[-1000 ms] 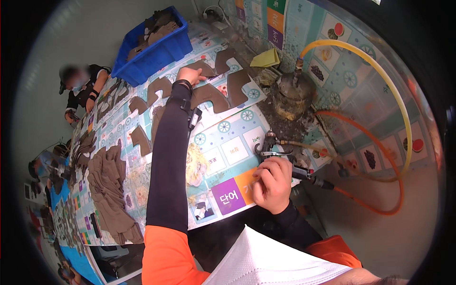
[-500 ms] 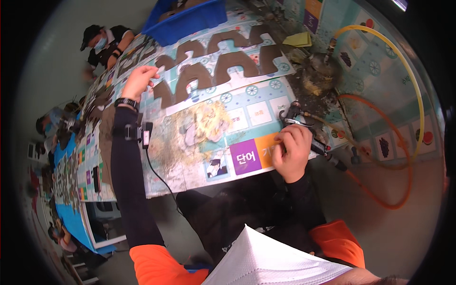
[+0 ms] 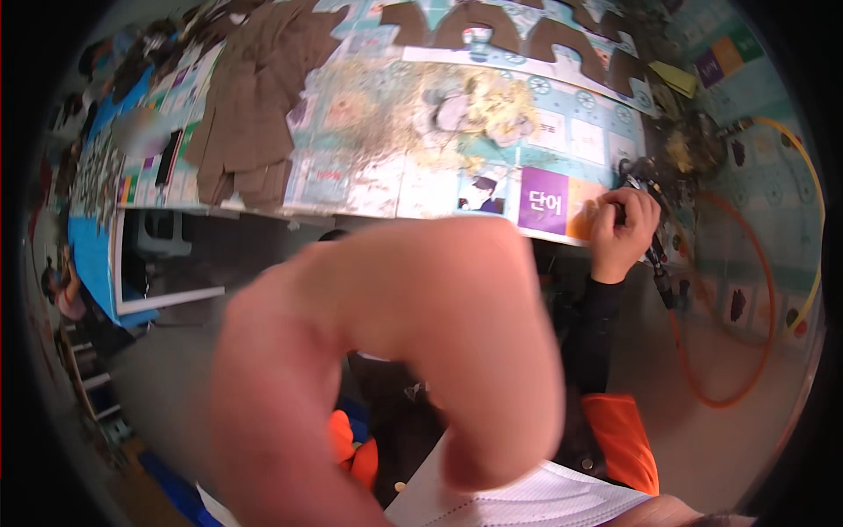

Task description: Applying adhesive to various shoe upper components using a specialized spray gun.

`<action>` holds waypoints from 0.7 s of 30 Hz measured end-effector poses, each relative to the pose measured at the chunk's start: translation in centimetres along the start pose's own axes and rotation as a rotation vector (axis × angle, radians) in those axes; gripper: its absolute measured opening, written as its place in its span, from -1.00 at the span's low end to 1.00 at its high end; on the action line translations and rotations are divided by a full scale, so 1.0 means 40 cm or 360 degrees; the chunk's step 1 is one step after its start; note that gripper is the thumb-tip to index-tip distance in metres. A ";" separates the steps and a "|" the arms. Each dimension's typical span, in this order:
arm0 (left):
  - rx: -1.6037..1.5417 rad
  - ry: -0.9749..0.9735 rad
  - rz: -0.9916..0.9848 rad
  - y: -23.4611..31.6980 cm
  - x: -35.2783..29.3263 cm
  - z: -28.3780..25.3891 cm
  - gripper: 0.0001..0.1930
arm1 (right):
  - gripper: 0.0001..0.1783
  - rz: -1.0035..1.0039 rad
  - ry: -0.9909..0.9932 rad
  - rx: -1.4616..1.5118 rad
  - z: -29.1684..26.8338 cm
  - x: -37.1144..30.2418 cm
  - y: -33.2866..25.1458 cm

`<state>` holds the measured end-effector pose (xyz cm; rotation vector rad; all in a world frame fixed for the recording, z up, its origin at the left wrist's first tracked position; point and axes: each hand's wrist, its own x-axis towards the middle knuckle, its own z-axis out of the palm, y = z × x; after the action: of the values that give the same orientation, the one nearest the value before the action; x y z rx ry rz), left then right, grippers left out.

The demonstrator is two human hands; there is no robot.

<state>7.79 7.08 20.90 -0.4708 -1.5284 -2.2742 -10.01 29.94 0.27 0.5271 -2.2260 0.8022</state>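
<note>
Large and blurred, my left hand (image 3: 413, 290) is raised close in front of the camera. Its front finger bends down, with the tip beside the white mask (image 3: 544, 492); the other fingers are mostly hidden, and I see nothing held. At the right front of the table (image 3: 351, 198), my right hand (image 3: 622, 233) has its fingers curled on a black spray gun (image 3: 655, 255). Part of the gun lies behind the fingers. Arched brown cut pieces (image 3: 562, 46) lie in a row on a pale sheet at the far side.
Brown flat pieces (image 3: 250, 105) are piled at the table's left part. Yellowish residue (image 3: 496, 105) stains its middle. An orange hose (image 3: 766, 325) loops down on the right, near a yellow hose (image 3: 817, 189). A white frame (image 3: 171, 301) stands lower left.
My left hand has left the brown pieces and come up close to the camera. The whole view has shifted, with the table now higher. My right hand stays at the spray gun.
</note>
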 end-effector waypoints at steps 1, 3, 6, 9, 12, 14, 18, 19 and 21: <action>-0.0008 0.0023 0.0006 -0.001 -0.005 -0.011 -0.67 | -0.89 -0.0020 0.0011 -0.0051 -0.004 -0.002 0.008; -0.0195 -0.0244 -0.0075 0.000 -0.021 -0.042 -0.75 | -0.89 -0.0039 -0.0030 -0.0011 0.007 -0.004 -0.013; -0.0533 -0.0712 -0.0224 -0.034 -0.019 -0.105 -0.80 | -0.89 -0.0033 -0.0019 -0.0042 0.013 -0.014 -0.003; -0.0207 -0.0761 0.0801 -0.094 0.016 -0.100 -0.56 | -0.88 -0.0065 0.0002 -0.0110 -0.001 -0.017 0.023; 0.0109 -0.0756 0.0519 -0.038 0.013 -0.116 -0.45 | -0.88 -0.0074 -0.0008 -0.0096 0.001 -0.014 0.018; 0.0135 -0.0864 0.1184 -0.115 0.046 -0.115 -0.42 | -0.87 -0.0050 -0.0016 -0.0098 0.003 -0.016 0.011; 0.0035 -0.0635 0.1026 -0.114 0.003 -0.082 -0.47 | -0.87 -0.0040 -0.0054 -0.0144 -0.003 -0.010 0.013; 0.0038 -0.0597 0.1058 -0.110 -0.003 -0.080 -0.50 | -0.87 -0.0046 -0.0066 -0.0122 0.001 -0.011 0.010; 0.0021 -0.0554 0.1121 -0.114 -0.007 -0.087 -0.55 | -0.87 -0.0072 -0.0076 -0.0155 0.013 -0.017 0.013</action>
<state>5.65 5.47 15.79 -1.2286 -1.2376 -1.6823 -10.12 30.05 -0.73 0.5520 -2.2756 0.6605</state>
